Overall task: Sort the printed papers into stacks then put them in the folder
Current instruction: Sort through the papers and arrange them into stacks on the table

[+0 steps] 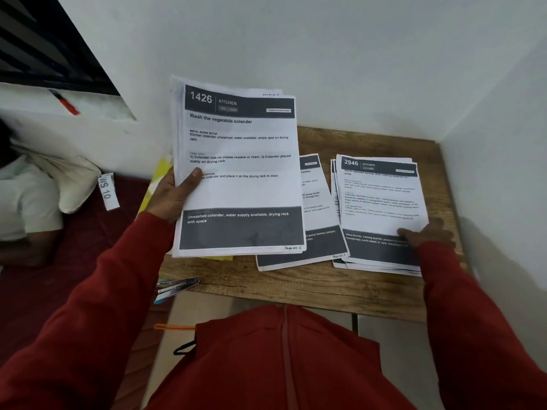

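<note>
Left hand [174, 193] grips a thick sheaf of printed papers [239, 173], thumb on the top sheet, "1426 KITCHEN", held above the wood-grain table [296, 285]. Right hand [426, 232] rests with fingers flat on the right stack [381, 208], topped "2946". Middle stack [319, 220] lies just beside it, partly hidden. Yellow folder [161, 176] peeks out behind the sheaf. Metal stapler [177, 287] at the table's edge.

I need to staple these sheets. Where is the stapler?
The stapler lies at the wooden table's near left edge, just below the held paper bundle.
</note>
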`<state>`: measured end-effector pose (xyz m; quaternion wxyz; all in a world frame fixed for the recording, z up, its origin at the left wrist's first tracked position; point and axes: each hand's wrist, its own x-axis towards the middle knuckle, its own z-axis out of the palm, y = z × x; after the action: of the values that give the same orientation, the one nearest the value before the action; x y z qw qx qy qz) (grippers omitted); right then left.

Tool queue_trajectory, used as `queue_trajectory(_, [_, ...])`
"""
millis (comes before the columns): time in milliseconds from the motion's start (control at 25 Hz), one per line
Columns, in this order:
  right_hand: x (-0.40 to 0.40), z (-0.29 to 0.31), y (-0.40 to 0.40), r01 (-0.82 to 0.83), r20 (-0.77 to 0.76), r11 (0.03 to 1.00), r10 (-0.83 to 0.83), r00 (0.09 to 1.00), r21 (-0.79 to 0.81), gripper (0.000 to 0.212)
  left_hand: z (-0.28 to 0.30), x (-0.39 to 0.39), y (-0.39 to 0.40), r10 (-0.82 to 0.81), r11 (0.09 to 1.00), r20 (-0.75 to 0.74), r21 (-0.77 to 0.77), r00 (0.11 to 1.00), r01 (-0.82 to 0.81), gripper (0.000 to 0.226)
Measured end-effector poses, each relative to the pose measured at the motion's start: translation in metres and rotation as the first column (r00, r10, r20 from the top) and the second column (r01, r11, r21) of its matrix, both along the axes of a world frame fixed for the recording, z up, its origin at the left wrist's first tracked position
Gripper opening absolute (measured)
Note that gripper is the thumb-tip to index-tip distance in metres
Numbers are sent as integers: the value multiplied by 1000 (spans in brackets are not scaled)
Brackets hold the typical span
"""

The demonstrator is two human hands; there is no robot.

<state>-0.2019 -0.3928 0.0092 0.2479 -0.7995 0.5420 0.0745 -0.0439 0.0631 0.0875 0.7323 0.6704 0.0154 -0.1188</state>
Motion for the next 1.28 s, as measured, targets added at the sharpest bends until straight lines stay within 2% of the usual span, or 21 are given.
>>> queue_trajectory(160, [2,5,-9,-70,91,995,63,994,70,66,3,-1,-7,-9,1000,19,2,1000,9,18])
queue_trajectory(280, [-2,16,-11,-99,97,993,93,991,67,65,1,0,-4,2,1000,19,1,1000,-2,20])
queue_trajectory(360, [-4,30,-8,-82,219,995,68,973,58,59,-1,1,-1,21,1000,9,3,1000,-21,22])
queue_trajectory(440, [-4,51,2,-16,433,1000,4,902,25,52,-3,3,3,32,999,-3,4,999,-32,20])
queue_trajectory(560, [2,87,17,45,633,984,74,771,-170,44,-7,3,12,41,999,3,28,999,-41,31])
queue_trajectory(640, [14,99,22,25,722,994,63,689,-111,46,-9,3,20,64,997,0,41,998,-64,31])
queue_trajectory(720, [28,95,35,-135,786,989,36,617,61,50,-13,1,29,84,996,-16,45,996,-83,21])
queue_trajectory(760, [36,88,45,-211,788,966,12,616,149,51,-14,0,32,91,995,-21,46,996,-90,19])
queue_trajectory(880, [59,49,86,-311,656,898,33,754,312,51,-14,-6,42,115,993,-33,34,993,-114,19])
queue_trajectory(960, [66,24,115,-314,536,902,115,836,297,49,-13,-9,48,128,991,-26,31,991,-128,21])
queue_trajectory(1040, [68,9,135,-285,383,937,192,903,202,45,-14,-10,55,137,990,-21,38,990,-136,30])
queue_trajectory(1120, [69,2,143,-311,216,947,287,933,87,48,-15,-11,61,150,988,-28,33,988,-149,39])
queue_trajectory(1200, [73,2,146,-342,176,936,324,929,81,49,-16,-13,63,151,988,-21,33,988,-150,40])
queue_trajectory(1280, [77,4,148,-363,229,923,328,916,131,50,-15,-14,60,147,988,-11,40,989,-146,38])
